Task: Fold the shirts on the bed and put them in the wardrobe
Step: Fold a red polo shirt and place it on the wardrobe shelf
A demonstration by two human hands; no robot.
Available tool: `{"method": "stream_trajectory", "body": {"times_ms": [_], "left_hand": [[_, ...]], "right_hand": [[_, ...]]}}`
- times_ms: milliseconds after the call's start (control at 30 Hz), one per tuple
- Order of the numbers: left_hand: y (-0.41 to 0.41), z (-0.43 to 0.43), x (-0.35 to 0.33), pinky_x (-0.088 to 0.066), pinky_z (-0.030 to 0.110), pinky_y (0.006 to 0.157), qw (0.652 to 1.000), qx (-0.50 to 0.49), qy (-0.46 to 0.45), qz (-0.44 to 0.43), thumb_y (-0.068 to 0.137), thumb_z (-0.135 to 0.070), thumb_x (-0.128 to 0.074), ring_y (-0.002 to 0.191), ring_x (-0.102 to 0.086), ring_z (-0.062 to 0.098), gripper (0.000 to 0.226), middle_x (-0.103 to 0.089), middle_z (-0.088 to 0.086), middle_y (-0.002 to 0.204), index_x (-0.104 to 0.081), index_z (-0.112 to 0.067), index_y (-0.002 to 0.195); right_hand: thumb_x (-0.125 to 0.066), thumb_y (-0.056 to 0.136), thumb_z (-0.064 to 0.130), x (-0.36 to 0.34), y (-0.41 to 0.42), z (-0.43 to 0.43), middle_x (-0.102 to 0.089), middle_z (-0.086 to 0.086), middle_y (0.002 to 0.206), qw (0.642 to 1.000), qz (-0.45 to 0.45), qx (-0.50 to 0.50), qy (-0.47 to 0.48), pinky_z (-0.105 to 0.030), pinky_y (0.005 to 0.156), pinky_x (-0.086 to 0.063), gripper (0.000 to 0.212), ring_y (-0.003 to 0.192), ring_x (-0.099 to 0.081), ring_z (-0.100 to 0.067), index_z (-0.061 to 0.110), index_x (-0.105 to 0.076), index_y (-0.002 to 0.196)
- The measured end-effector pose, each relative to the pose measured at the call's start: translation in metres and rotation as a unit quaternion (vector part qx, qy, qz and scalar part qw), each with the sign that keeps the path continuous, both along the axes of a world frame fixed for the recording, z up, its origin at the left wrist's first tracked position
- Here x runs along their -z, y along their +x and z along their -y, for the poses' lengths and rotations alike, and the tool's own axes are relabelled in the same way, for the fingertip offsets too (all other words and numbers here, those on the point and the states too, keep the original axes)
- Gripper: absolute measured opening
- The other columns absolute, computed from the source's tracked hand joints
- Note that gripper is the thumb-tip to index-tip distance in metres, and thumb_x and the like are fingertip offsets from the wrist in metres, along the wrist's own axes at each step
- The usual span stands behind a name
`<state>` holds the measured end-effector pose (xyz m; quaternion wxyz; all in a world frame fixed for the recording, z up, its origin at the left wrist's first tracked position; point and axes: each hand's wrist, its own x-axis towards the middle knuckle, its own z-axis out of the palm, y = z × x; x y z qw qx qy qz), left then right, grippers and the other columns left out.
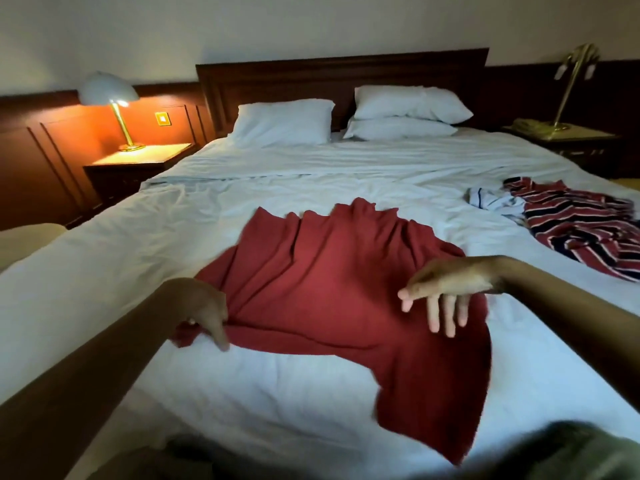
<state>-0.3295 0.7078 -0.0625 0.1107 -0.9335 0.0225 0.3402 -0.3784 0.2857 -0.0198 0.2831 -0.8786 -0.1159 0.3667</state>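
At frame centre, a red shirt (pixel 329 271) stretches up the bed (pixel 104 271); left hand (pixel 207 313) pinches its edge, right hand (pixel 446 289) hovers spread above.

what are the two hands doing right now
left hand: pinching the left edge of the red shirt.
right hand: open, spread over the red shirt, holding nothing.

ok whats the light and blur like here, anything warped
Head view: dim room, the lit bedside lamp casts a warm orange pool on the wall panelling. Head view: the right hand is motion-blurred over the red shirt. Head view: wide-angle lens stretches the bed outward.
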Motion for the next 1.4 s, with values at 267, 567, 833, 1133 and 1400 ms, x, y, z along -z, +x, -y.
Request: {"method": "stream_trajectory", "body": {"times_ms": [267, 567, 833, 1133, 1400], "left_hand": [[0.001, 0.024, 0.033, -0.033, 0.037, 0.112, 0.969, 0.005, -0.186, 0.164, 0.084, -0.074, -0.056, 0.131, -0.049, 0.023, 0.056, -0.053, 0.001, 0.138, -0.067, -0.033, 0.121], [0.023, 0.024, 0.087, -0.006, 0.054, 0.124, 0.96, -0.045, -0.228, 0.153, 0.084, -0.084, -0.038, 0.154, -0.006, 0.035, 0.076, -0.008, -0.002, 0.168, -0.017, -0.056, 0.152], [0.029, -0.005, 0.106, 0.003, 0.048, 0.124, 0.934, -0.116, -0.203, 0.27, 0.095, -0.072, -0.027, 0.154, 0.004, 0.034, 0.071, -0.003, 0.008, 0.168, -0.015, -0.041, 0.158], [0.033, -0.069, 0.078, -0.04, 0.052, 0.109, 0.797, -0.377, -0.298, 0.365, 0.077, -0.054, -0.08, 0.128, -0.051, 0.039, 0.085, -0.056, 0.019, 0.138, -0.045, -0.015, 0.144], [0.026, -0.041, 0.042, -0.057, 0.034, 0.081, 0.709, -0.356, -0.592, 0.142, 0.08, -0.006, -0.076, 0.093, -0.074, 0.025, 0.041, -0.076, 0.011, 0.108, -0.069, -0.013, 0.12]], "right_hand": [[-0.049, 0.082, 0.077, 0.092, 0.014, 0.013, -0.042, 0.013, 0.152, 0.973, 0.223, -0.001, -0.067, -0.023, 0.115, -0.024, 0.066, 0.14, -0.038, -0.01, 0.044, -0.047, 0.14], [-0.002, 0.044, 0.101, 0.131, 0.022, 0.001, 0.011, 0.008, 0.165, 0.959, 0.194, 0.014, -0.208, -0.062, 0.116, 0.001, 0.104, 0.148, 0.008, -0.047, 0.068, 0.001, 0.143], [0.016, 0.049, 0.096, 0.158, 0.042, -0.018, 0.012, -0.002, 0.165, 0.936, 0.249, 0.051, -0.242, -0.058, 0.118, 0.007, 0.101, 0.15, 0.014, -0.038, 0.062, 0.013, 0.144], [-0.013, 0.095, 0.068, 0.171, 0.064, -0.047, 0.002, -0.004, 0.166, 0.914, 0.303, 0.1, -0.251, -0.053, 0.121, 0.003, 0.063, 0.152, 0.008, -0.034, 0.049, 0.002, 0.153], [-0.015, 0.099, 0.062, 0.17, 0.063, -0.051, 0.002, 0.0, 0.167, 0.914, 0.312, 0.097, -0.242, -0.05, 0.122, 0.004, 0.059, 0.152, 0.008, -0.034, 0.048, 0.002, 0.154]]}}
